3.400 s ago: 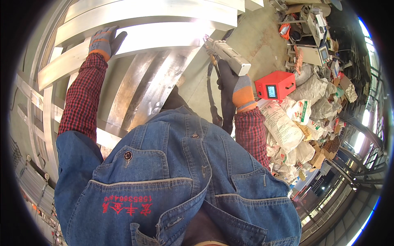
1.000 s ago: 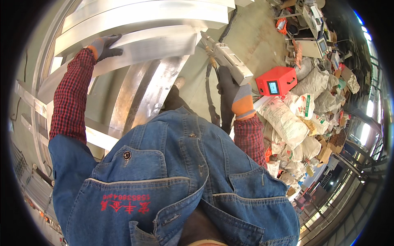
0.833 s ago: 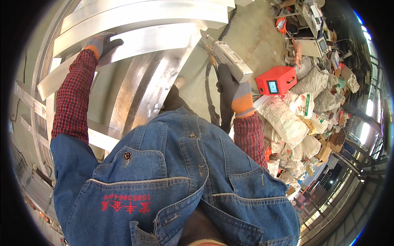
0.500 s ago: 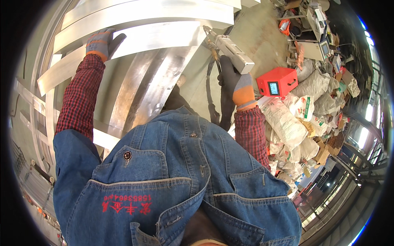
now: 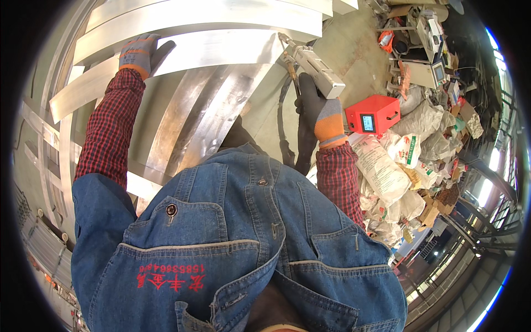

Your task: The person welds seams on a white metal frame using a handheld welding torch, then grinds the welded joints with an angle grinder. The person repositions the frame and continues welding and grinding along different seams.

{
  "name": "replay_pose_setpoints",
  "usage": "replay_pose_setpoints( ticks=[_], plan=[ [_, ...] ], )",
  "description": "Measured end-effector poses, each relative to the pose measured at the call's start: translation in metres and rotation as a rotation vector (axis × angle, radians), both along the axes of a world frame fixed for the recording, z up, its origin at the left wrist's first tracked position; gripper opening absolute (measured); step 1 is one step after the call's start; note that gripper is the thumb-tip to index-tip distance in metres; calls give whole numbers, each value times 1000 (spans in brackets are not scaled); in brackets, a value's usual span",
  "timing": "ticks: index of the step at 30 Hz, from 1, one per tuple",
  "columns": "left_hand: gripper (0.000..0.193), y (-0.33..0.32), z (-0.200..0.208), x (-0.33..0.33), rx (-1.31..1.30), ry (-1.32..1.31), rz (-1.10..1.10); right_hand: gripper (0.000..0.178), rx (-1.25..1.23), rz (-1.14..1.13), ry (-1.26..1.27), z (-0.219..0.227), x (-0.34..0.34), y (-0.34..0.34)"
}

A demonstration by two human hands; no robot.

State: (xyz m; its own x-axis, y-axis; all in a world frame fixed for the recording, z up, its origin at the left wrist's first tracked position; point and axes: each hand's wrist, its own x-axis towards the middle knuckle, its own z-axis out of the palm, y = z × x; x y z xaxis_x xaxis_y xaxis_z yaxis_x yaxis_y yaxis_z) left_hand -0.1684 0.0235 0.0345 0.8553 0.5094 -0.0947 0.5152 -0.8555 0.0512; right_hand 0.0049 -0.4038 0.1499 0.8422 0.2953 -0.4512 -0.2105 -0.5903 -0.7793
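Observation:
My left hand (image 5: 138,54), in a grey and orange glove, rests over a long silver rectangular metal tube (image 5: 218,48), its fingers curled round the far edge and its thumb apart along the tube. In my right hand (image 5: 318,105), gloved alike, is a silver box-bodied welding gun (image 5: 318,67) with a narrow nozzle. Its tip is at the right end of that tube; I cannot tell if they touch. A hose runs down from the gun past my hand. The fingers of my right hand are partly hidden behind the gun.
More shiny metal tubes (image 5: 204,15) lie beyond, and others (image 5: 221,110) slant below. To the right stands a red box with a small screen (image 5: 371,114). White sacks (image 5: 381,169) and scrap pile up beside it. Grey floor (image 5: 345,50) shows between tubes and pile.
The view has shifted slightly. Both hands keep their places on the tube and the welding gun, and the gun's tip stays at the tube's right end.

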Motion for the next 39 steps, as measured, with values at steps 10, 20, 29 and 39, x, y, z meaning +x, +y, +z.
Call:
replay_pose_setpoints(
  ticks=[10, 20, 29, 39],
  plan=[
    [69, 2, -7, -3, 45, -78, -28, 40, 66, 10, -28, -11, 2, 1],
    [70, 1, -7, -2, 61, -44, -32, 40, 42, 38, -36, -9, 3, -1],
    [71, 2, -7, -2, 47, -33, -27, 42, 21, 59, -57, -8, 4, 0],
    [69, 2, -7, -2, 74, -34, -30, 42, -8, 54, -62, -4, 3, 2]
  ],
)
